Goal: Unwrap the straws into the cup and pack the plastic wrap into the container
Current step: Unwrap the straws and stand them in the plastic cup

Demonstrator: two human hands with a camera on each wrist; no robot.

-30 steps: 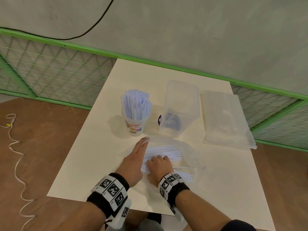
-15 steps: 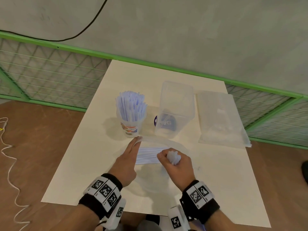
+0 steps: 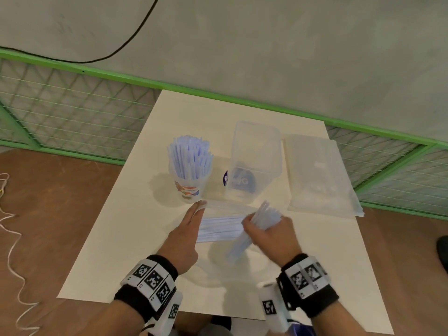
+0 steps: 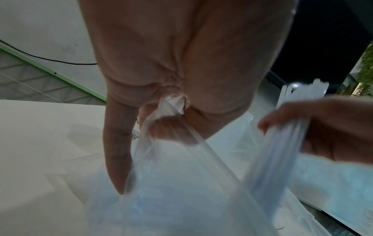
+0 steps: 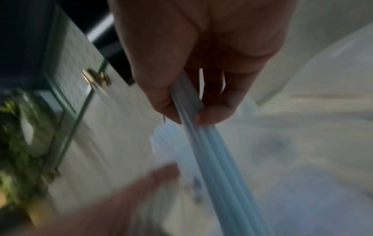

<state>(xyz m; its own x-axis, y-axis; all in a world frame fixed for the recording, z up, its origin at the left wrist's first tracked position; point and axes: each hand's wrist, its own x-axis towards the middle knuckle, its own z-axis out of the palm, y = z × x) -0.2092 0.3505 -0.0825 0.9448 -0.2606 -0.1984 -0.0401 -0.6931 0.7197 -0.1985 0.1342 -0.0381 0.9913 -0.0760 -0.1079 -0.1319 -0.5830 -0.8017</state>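
My right hand (image 3: 269,235) grips a straw bundle (image 3: 263,215); my left hand (image 3: 185,235) pinches the wrap (image 4: 181,183). Risk: a loosening grip could scatter straws short of the cup (image 3: 190,187).

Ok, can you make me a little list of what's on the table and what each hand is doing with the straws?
Right hand: grips a bunch of straws, lifted off the table
Left hand: pinches the plastic wrap
Loose straws: lying between the hands, inside the wrap
Cup: upright, full of straws
Container: clear, open, right of the cup
Lid: flat, right of the container
Table: cream top
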